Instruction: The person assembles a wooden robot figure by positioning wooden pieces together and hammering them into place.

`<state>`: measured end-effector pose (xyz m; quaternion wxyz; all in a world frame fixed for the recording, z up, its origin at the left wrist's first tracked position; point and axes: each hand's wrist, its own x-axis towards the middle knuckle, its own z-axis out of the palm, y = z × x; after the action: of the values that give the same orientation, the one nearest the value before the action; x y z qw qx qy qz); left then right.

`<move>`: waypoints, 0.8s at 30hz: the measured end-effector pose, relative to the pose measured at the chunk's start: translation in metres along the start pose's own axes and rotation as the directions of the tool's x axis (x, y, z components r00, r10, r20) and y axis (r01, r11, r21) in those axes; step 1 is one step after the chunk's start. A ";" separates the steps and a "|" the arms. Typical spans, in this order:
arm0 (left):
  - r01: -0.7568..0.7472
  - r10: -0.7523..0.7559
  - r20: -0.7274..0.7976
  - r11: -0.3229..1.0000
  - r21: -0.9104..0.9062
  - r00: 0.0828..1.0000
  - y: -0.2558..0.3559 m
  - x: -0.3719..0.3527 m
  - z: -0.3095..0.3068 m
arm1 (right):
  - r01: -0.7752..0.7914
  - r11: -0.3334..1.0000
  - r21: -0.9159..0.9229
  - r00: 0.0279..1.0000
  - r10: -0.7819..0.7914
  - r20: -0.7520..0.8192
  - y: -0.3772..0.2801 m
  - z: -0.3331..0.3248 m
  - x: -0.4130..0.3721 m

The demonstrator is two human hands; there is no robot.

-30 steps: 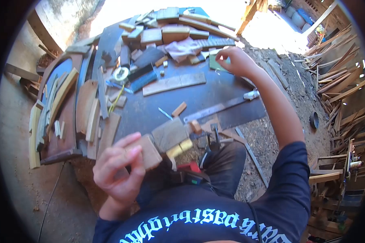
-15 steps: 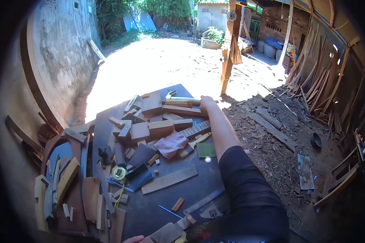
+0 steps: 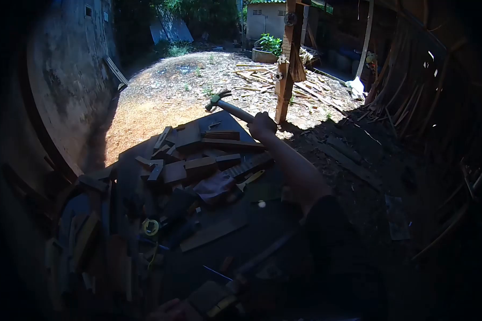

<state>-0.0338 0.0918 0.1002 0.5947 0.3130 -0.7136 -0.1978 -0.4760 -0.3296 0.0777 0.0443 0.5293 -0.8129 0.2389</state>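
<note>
My right hand [image 3: 263,127] is wrapped round the handle of a claw hammer [image 3: 235,111], raised above the far edge of the workbench [image 3: 179,267]. The hammer's head points left and away from me. Beneath it lie stacked wooden blocks [image 3: 200,167] and a long wooden strip [image 3: 233,145]. At the bottom edge, my left hand [image 3: 172,310] shows dimly beside a wooden piece [image 3: 210,296]; its fingers are too dark to read. A pinkish cloth [image 3: 214,187] and a brush [image 3: 250,180] rest among the blocks.
A tape measure [image 3: 150,227], a blue pencil-like stick [image 3: 217,273] and a flat board [image 3: 214,233] lie on the bench. Curved wooden parts [image 3: 85,241] stand at the left. Beyond the bench rises a wooden post [image 3: 286,64], with scrap wood on the ground.
My right hand has lifted the hammer off the wood at the bench's far end. The view has shifted slightly, and the picture has become much darker.
</note>
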 end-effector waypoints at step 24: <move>0.178 -0.178 -0.060 0.984 -0.014 0.982 0.015 -0.015 0.006 | 0.111 0.682 0.723 0.734 -0.547 0.403 -0.088 -0.333 -0.428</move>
<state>-0.0414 0.1127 0.0976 0.5973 0.3789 -0.6635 -0.2437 -0.2719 0.1458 0.2626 -0.3543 0.7015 -0.5306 0.3176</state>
